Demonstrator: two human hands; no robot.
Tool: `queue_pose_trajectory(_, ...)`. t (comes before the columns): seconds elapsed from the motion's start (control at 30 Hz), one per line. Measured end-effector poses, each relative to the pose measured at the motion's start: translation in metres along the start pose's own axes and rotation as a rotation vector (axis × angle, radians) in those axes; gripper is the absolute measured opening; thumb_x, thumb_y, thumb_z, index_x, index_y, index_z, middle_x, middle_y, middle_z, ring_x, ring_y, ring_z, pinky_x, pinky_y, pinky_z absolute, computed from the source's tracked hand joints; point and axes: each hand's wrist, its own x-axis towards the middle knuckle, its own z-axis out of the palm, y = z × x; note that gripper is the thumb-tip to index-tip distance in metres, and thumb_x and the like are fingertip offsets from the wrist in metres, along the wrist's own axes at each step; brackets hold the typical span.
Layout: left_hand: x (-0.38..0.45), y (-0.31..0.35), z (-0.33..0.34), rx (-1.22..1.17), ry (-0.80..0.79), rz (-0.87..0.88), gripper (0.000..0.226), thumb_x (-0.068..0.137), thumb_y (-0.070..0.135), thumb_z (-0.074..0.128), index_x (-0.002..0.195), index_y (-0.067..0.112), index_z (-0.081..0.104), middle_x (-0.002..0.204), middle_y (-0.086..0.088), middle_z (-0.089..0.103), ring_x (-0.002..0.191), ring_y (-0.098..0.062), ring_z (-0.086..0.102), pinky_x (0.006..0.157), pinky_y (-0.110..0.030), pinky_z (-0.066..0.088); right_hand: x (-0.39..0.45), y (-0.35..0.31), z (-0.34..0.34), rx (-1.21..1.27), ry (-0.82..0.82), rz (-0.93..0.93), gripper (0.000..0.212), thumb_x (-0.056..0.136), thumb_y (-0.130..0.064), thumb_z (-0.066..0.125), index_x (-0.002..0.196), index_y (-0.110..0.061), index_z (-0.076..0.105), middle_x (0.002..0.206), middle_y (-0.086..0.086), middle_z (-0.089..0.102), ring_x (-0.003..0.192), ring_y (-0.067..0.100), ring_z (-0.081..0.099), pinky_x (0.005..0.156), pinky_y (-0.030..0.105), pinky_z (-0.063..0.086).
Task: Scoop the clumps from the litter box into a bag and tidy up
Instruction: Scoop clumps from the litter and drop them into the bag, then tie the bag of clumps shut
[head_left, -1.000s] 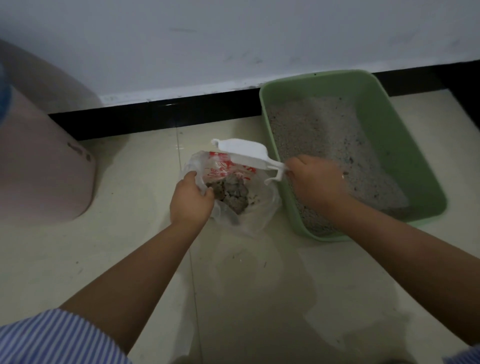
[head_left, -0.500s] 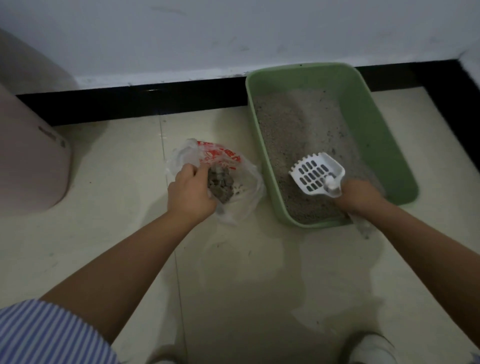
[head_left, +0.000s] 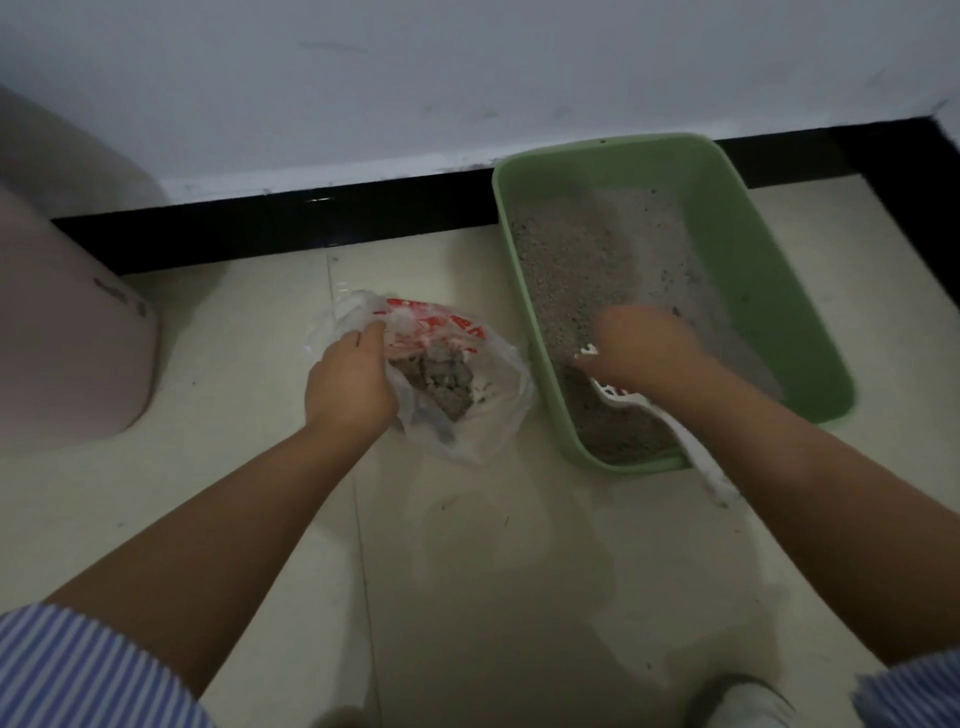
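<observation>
A green litter box (head_left: 810, 332) with grey litter (head_left: 571, 260) sits on the tiled floor against the wall. My right hand (head_left: 644, 348), blurred by motion, is inside its near half and holds the white slotted scoop (head_left: 621, 393). Most of the scoop is hidden under the hand, down at the litter. Left of the box lies a clear plastic bag (head_left: 483, 431) with red print. My left hand (head_left: 348, 384) grips its left edge and holds the mouth open. Grey clumps (head_left: 441, 382) lie inside the bag.
A large pink rounded container (head_left: 78, 338) stands on the floor at the far left. A black baseboard (head_left: 311, 218) runs along the white wall behind. A white shoe (head_left: 743, 701) shows at the bottom right. Pale dusty patches mark the floor tiles.
My right hand carried the scoop from above the bag over to the litter box and then lowered it into the litter. My left hand kept hold of the bag.
</observation>
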Motion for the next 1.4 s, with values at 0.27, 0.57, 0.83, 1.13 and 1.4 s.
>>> queue_pose_trajectory(0.27, 0.003, -0.039, -0.035, 0.16, 0.235, -0.172, 0.026, 0.087, 0.001, 0.048, 0.11, 0.0, 0.062, 0.116, -0.018, 0.048, 0.111, -0.034, 0.041, 0.084, -0.035, 0.038, 0.048, -0.091, 0.046, -0.016, -0.1, -0.18, 0.043, 0.096, -0.008, 0.035, 0.138, 0.002, 0.035, 0.14, 0.024, 0.04, 0.127, 0.034, 0.045, 0.101, 0.041, 0.042)
queue_pose_trajectory(0.57, -0.001, -0.056, -0.035, -0.212, 0.295, -0.3, 0.027, 0.096, 0.008, 0.037, 0.111, -0.003, 0.056, 0.111, -0.024, 0.058, 0.101, -0.035, 0.052, 0.081, -0.036, 0.037, 0.043, -0.086, 0.051, -0.157, -0.006, -0.174, 0.036, 0.096, -0.008, 0.04, 0.13, -0.003, 0.047, 0.132, 0.015, 0.05, 0.122, 0.03, 0.05, 0.095, 0.035, 0.046)
queue_pose_trajectory(0.83, 0.027, -0.011, -0.059, -0.89, 0.418, -0.206, 0.015, 0.085, 0.008, 0.061, 0.079, 0.021, 0.057, 0.08, 0.006, 0.056, 0.082, -0.015, 0.057, 0.07, -0.021, 0.046, 0.032, -0.061, -0.005, 0.641, 0.424, -0.279, 0.016, 0.092, -0.008, 0.048, 0.101, 0.003, 0.055, 0.101, 0.024, 0.063, 0.091, 0.032, 0.059, 0.073, 0.033, 0.043)
queue_pose_trajectory(1.13, 0.027, -0.004, -0.1, -0.823, 0.255, -0.225, 0.029, 0.09, 0.013, 0.052, 0.061, 0.012, 0.049, 0.061, -0.002, 0.041, 0.055, -0.011, 0.036, 0.056, -0.025, 0.034, 0.018, -0.06, -0.043, 1.464, 0.384, -0.292, 0.024, 0.085, 0.004, 0.057, 0.104, -0.01, 0.06, 0.081, -0.005, 0.06, 0.081, 0.012, 0.06, 0.074, 0.019, 0.056)
queue_pose_trajectory(1.4, 0.024, -0.014, -0.13, -1.627, 0.537, -0.077, 0.037, 0.1, 0.011, 0.035, 0.063, 0.013, 0.04, 0.051, 0.006, 0.054, 0.058, -0.01, 0.05, 0.069, -0.024, 0.041, 0.026, -0.052, -0.057, 0.223, 0.724, -0.148, 0.049, 0.084, -0.005, 0.046, 0.132, -0.009, 0.041, 0.145, 0.009, 0.036, 0.126, 0.032, 0.031, 0.099, 0.042, 0.031)
